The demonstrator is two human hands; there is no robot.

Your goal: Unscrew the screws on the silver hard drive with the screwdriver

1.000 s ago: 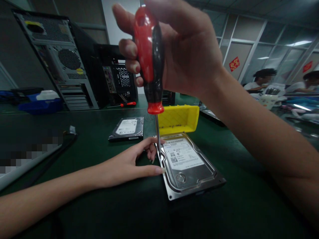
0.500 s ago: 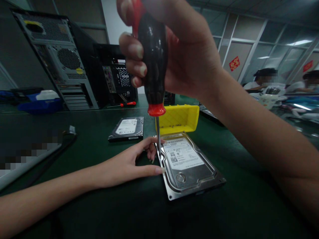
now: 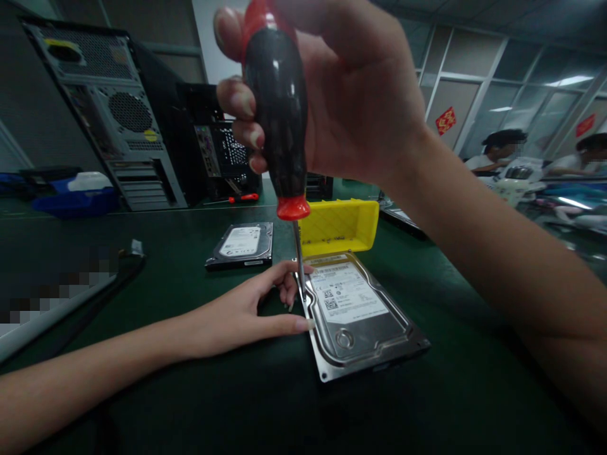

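Note:
A silver hard drive with a white label lies on the dark green table. My left hand rests at its left edge, thumb and index finger touching the rim on either side of the screwdriver tip. Raised above the drive, my right hand is wrapped round the black and red handle of a screwdriver. The metal shaft runs down to the drive's left edge. Just behind the drive lies a yellow bin on its side, with small dark screws in it.
A second hard drive lies left of the bin. Computer cases stand at the back left, near a small red screwdriver and a blue tray. Another drive is behind my right forearm. People sit at the far right.
The screwdriver handle has tilted to the left, and my right hand has shifted and turned with it. The tip stays at the drive's edge, and my left hand has not moved.

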